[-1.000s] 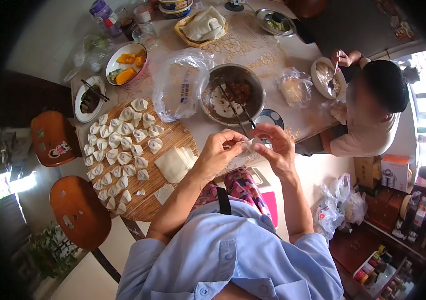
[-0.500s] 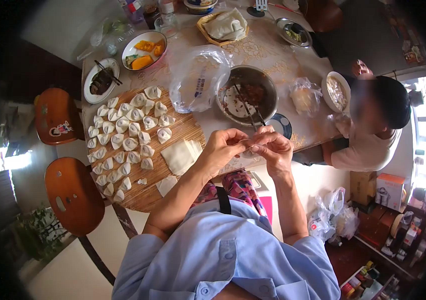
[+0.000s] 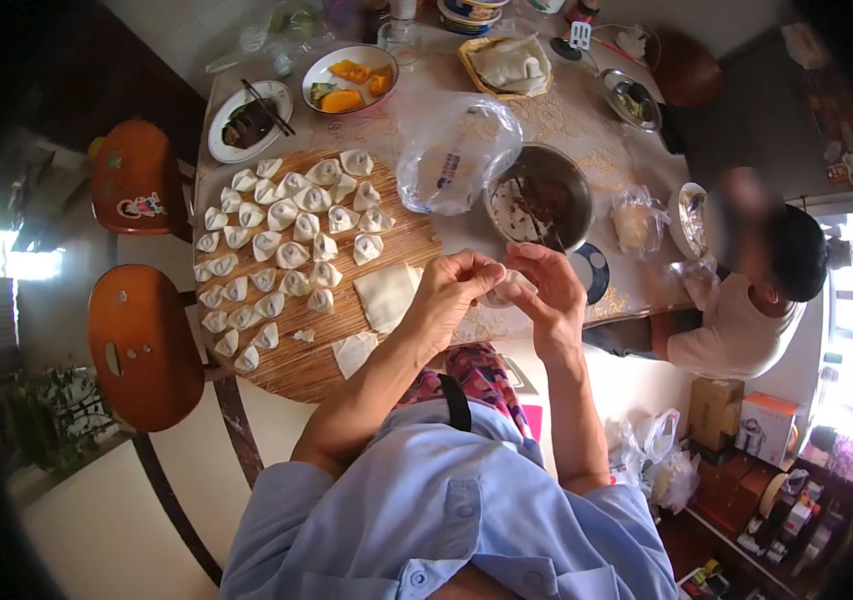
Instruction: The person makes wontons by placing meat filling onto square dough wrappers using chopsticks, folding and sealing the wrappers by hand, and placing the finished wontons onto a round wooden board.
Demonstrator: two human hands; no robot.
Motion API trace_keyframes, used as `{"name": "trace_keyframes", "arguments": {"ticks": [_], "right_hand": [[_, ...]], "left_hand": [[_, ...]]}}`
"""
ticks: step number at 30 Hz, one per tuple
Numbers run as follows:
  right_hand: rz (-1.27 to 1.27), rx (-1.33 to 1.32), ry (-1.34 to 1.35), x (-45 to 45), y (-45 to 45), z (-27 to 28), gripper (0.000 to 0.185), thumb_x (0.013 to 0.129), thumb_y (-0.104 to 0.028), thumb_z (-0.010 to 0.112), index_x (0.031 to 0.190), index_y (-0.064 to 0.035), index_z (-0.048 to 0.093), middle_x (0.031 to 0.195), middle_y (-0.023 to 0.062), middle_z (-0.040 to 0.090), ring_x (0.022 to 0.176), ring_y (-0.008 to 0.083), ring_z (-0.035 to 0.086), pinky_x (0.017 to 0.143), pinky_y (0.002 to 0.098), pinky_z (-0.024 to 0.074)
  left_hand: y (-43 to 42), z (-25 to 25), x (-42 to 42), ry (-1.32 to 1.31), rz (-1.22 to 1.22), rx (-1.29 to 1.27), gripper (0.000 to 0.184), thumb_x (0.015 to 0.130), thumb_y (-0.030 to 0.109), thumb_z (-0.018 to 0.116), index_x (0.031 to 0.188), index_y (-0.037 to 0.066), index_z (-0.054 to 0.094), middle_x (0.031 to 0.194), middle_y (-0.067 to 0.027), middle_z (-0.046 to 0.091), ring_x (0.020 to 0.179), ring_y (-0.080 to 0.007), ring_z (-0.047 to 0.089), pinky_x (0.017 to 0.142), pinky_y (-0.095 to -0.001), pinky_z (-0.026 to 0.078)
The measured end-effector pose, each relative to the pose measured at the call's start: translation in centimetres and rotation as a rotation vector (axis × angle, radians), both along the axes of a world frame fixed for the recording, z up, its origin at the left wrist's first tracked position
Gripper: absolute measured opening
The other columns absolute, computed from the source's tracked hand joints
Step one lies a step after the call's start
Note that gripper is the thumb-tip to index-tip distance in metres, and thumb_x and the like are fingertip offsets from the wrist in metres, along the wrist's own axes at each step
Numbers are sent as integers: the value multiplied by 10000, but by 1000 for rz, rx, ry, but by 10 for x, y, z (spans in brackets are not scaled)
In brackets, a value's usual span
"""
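My left hand (image 3: 454, 297) and my right hand (image 3: 551, 292) meet over the near table edge, fingers closed around a small pale wonton (image 3: 499, 294). Much of it hides behind my fingers. Just beyond my hands, a metal bowl (image 3: 587, 205) holds reddish minced filling (image 3: 550, 198), with dark chopsticks (image 3: 529, 212) leaning in it. Left of my left hand lies a stack of square wonton wrappers (image 3: 387, 298) on a round slatted mat (image 3: 412, 225), with a loose wrapper (image 3: 356, 353) nearer me. Rows of folded wontons (image 3: 293, 255) cover the mat's left part.
A crumpled plastic bag (image 3: 457, 150) lies between mat and bowl. Behind stand a bowl of orange pieces (image 3: 344, 99), a plate of dark food (image 3: 252, 122) and a cloth-covered basket (image 3: 510, 66). Another person (image 3: 757, 300) sits at right. Wooden chairs (image 3: 147, 350) stand at left.
The view has shifted, so the table items appear further right. My fingers have changed their hold, and more of the pale wonton shows between them. The wontons on the mat look unchanged.
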State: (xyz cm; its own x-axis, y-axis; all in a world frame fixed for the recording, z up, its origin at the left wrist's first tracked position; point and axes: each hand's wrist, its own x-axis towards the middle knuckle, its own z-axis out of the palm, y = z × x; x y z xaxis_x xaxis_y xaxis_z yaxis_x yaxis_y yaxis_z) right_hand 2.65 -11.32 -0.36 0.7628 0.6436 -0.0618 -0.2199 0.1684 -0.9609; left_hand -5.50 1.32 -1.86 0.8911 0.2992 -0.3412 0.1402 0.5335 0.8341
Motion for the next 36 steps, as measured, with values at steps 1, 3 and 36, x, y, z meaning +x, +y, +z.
{"name": "trace_keyframes", "arguments": {"ticks": [1, 3, 36], "right_hand": [[-15, 29, 3, -4, 2, -1, 468, 711, -49, 723, 1111, 25, 493, 1140, 134, 527, 995, 173, 510, 860, 292, 415], [-34, 9, 11, -14, 6, -2, 458, 733, -81, 715, 1114, 23, 484, 1154, 135, 519, 994, 173, 505, 853, 285, 418], [-33, 126, 379, -131, 68, -27, 178, 860, -87, 567, 1003, 8, 522, 971, 101, 598, 869, 176, 597, 784, 320, 501]], "left_hand": [[-2, -3, -1, -45, 71, -21, 112, 854, 158, 593, 853, 46, 603, 757, 7, 576, 697, -56, 503, 659, -198, 406], [-3, -2, -4, -90, 178, -18, 118, 873, 165, 570, 839, 52, 579, 739, 31, 539, 679, -34, 454, 631, -179, 369], [21, -21, -92, -88, 631, 494, 131, 851, 115, 540, 785, 4, 562, 795, -79, 528, 739, -189, 498, 662, -304, 408]]}}
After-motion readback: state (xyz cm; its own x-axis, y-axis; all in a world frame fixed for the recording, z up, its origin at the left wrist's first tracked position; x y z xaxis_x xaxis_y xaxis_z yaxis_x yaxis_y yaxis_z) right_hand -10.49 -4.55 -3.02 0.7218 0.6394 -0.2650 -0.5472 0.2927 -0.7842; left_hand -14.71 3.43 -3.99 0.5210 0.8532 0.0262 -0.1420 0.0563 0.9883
